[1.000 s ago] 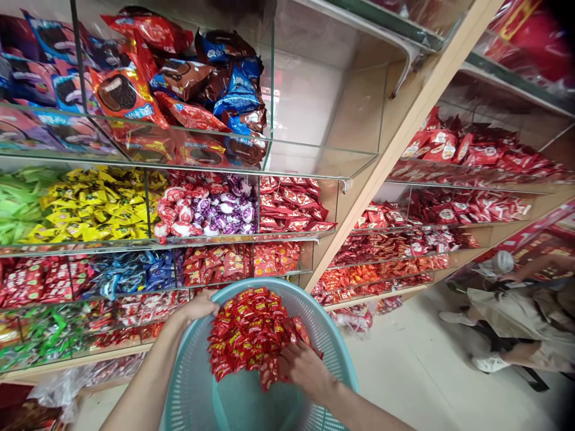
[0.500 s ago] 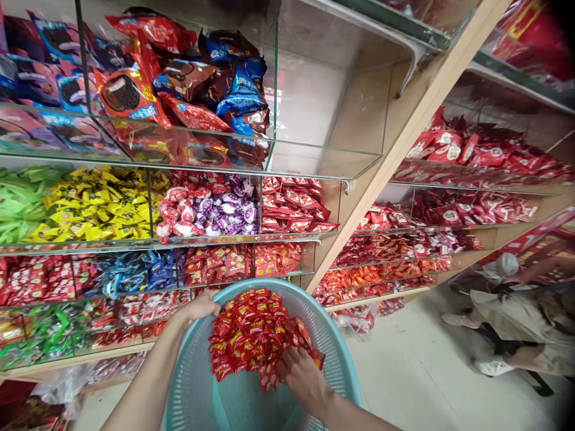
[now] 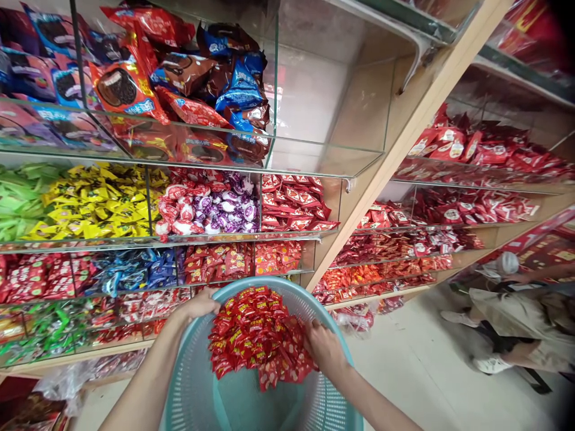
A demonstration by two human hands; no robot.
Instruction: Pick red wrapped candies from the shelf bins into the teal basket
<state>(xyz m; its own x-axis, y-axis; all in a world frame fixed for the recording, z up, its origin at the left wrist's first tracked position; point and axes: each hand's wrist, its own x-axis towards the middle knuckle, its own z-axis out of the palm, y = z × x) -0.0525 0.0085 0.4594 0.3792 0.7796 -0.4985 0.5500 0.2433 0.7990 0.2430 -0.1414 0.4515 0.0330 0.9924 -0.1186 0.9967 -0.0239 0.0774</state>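
Note:
My left hand [image 3: 199,306] grips the rim of a round teal plastic basket [image 3: 339,392] at its far left side, thumb over the edge. Inside lies a heap of small red wrapped candies [image 3: 251,332] with yellow lettering, piled against the far side. Over the right edge of this heap is my right hand [image 3: 324,348], its fingers curled in among the red wrappers. The fingertips are partly hidden there, so how many candies they hold cannot be made out. Bare teal floor shows in the near part of the basket.
Glass-fronted shelves hold yellow candies [image 3: 101,200], purple and white candies [image 3: 231,203] and bagged biscuits [image 3: 123,93]. A slanted wooden upright [image 3: 381,173] parts them from more shelves of red packets [image 3: 476,146]. A person [image 3: 516,323] is at the right on the pale floor [image 3: 408,365].
My right hand has moved up and to the right across the heap, toward the basket's right wall. More red packets now show where it was. My left hand stays on the rim.

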